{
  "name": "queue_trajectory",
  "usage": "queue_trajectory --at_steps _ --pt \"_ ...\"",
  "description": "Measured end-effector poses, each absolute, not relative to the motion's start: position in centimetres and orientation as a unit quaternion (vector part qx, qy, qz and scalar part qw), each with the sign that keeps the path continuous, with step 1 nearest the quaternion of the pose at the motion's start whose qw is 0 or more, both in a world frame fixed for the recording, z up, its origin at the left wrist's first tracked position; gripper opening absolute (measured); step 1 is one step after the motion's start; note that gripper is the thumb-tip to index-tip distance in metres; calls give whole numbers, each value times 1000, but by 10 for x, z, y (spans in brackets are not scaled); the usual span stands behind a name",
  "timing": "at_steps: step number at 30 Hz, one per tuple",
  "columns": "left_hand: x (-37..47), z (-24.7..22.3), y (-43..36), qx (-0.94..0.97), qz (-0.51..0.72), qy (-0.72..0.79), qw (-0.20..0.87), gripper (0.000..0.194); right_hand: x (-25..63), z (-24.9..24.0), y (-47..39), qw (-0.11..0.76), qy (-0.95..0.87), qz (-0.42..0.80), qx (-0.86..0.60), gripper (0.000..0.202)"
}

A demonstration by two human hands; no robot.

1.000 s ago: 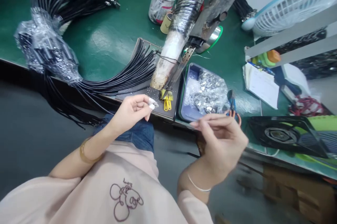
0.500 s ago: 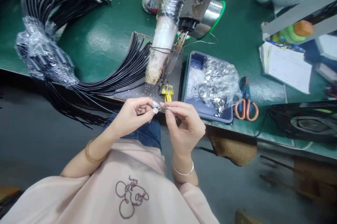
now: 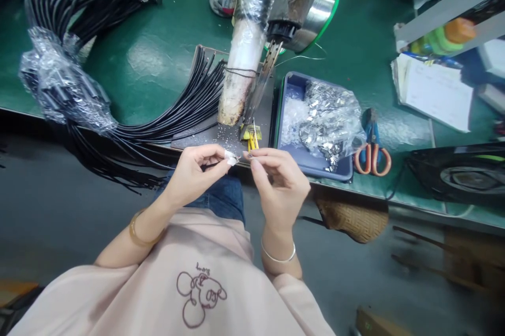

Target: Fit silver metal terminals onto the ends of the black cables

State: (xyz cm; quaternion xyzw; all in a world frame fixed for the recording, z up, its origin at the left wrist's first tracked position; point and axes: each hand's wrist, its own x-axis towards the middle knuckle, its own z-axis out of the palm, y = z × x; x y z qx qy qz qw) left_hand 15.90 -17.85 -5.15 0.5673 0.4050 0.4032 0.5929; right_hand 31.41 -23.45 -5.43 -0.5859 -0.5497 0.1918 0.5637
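Note:
My left hand [image 3: 199, 175] is closed, with white wraps on its thumb and finger tips. It pinches what looks like the end of a black cable [image 3: 205, 166], and a tiny metallic tip shows past the fingertips. Close by on the right, my right hand [image 3: 281, 181] is pinched too, its fingertips a little apart from the left ones. Whatever lies in that pinch is too small to make out. Both hands are at the table's front edge, below a yellow holder [image 3: 252, 139] and the thin metal prongs [image 3: 262, 86] of a bench fixture.
A bundle of black cables [image 3: 169, 112] lies left, partly in plastic wrap [image 3: 65, 81]. On the right are a blue tray [image 3: 284, 160] with bagged metal pieces [image 3: 329, 120] and orange-handled cutters [image 3: 373, 157]. A white-ended tube [image 3: 240, 68] hangs overhead; a wire spool [image 3: 317, 20] stands behind.
My fingertips have drawn slightly apart; before, they met around a small metal piece. The whole view has shifted a little.

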Motion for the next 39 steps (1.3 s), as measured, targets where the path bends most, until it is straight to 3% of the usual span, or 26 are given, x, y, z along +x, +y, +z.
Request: queue_trajectory --at_steps 3,13,23,26,30,33,36,39 --pt "159 -52 -180 589 416 417 554 12 312 -53 -232 540 -556 240 -585 10" --pt "154 -58 -181 708 454 369 396 10 307 -53 -229 538 -558 240 -585 11" --pt "154 -62 -181 807 441 312 238 20 316 -56 -227 543 -539 316 -561 9" --pt "155 -62 -185 790 425 323 302 20 309 -58 -232 551 -549 273 -566 12" --pt "155 -56 -187 691 378 362 498 22 298 -65 -235 573 -565 167 -569 14" --pt "153 -53 -182 588 361 371 622 19 297 -70 -232 577 -560 191 -564 13" --pt "152 -53 -175 520 380 375 667 16 300 -71 -231 589 -544 219 -556 13" --pt "153 -56 -171 485 398 389 675 12 304 -68 -232 612 -555 137 -547 18"
